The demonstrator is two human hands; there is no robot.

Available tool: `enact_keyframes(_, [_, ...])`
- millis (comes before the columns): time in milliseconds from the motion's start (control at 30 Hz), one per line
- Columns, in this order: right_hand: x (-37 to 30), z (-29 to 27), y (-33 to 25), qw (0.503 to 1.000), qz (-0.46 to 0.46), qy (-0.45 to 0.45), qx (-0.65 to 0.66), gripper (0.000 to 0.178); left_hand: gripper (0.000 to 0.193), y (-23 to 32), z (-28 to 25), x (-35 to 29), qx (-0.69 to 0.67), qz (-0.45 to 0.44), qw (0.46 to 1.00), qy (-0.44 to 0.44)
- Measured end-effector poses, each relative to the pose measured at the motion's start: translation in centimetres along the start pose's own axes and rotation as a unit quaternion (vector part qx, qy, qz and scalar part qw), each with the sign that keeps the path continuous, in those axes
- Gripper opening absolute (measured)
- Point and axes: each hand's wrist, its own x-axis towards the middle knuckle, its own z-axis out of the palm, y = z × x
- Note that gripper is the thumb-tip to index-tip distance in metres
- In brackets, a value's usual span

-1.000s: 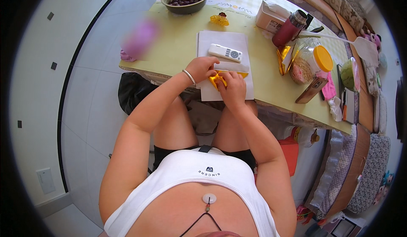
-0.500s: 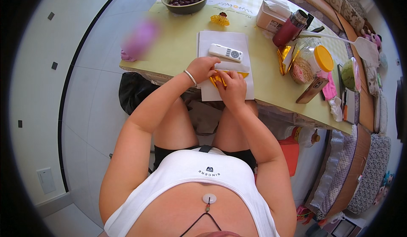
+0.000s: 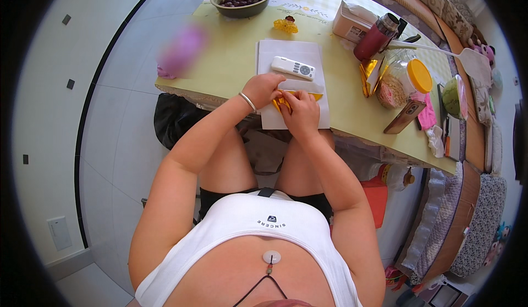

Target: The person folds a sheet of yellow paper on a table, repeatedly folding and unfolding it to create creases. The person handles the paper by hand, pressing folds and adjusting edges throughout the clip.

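Note:
Both hands work on a sheet of gold foil paper (image 3: 315, 96) over white paper (image 3: 324, 117) near the table's front edge. The foil is partly folded, its pale side up along a strip. My left hand (image 3: 265, 89), a silver bangle at its wrist, pinches the foil's left end. My right hand (image 3: 302, 111) is closed on the foil with its fingers bent, the tips close to those of my left hand. Part of the foil is hidden beneath the fingers. Just beyond the hands, a white remote control (image 3: 293, 68) lies on the paper.
A green basket of dark round fruit (image 3: 242, 13) and a yellow beaded ornament (image 3: 286, 25) sit farther back. To the right stand a tissue box (image 3: 350, 25), a dark red flask (image 3: 376, 36), a yellow-lidded jar (image 3: 420, 75), a phone (image 3: 405, 117) and cut watermelon (image 3: 454, 97). Something purple (image 3: 184, 48) is blurred at left.
Almost nothing differs. The fingers of my right hand have shifted very slightly on the gold foil paper; my left hand keeps its place.

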Motion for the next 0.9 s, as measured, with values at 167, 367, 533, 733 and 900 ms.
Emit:
enact_keyframes(167, [-0.1, 0.2, 0.1, 1.0, 0.008, -0.013, -0.007, 0.029, 0.029, 1.3, -1.5, -1.7, 0.141, 0.139, 0.978, 0.068])
enact_keyframes(367, [-0.1, -0.1, -0.2, 1.0, 0.015, -0.023, -0.006, 0.033, 0.033, 1.9, -1.1, -6.0, 0.163, 0.126, 0.977, 0.045])
enact_keyframes(533, [-0.2, 0.1, 0.0, 1.0, 0.012, -0.023, -0.006, 0.034, 0.049, 3.1, -0.6, -7.2, 0.148, 0.055, 0.987, 0.01])
enact_keyframes(733, [-0.2, 0.0, 0.0, 1.0, 0.009, -0.021, -0.01, 0.033, 0.069, 3.0, -1.8, -7.7, 0.151, 0.056, 0.984, -0.078])
enact_keyframes(900, [0.0, -0.9, -0.3, 0.999, 0.009, -0.039, 0.004, 0.033, 0.08, 2.9, -3.4, -7.4, 0.154, 0.098, 0.973, -0.139])
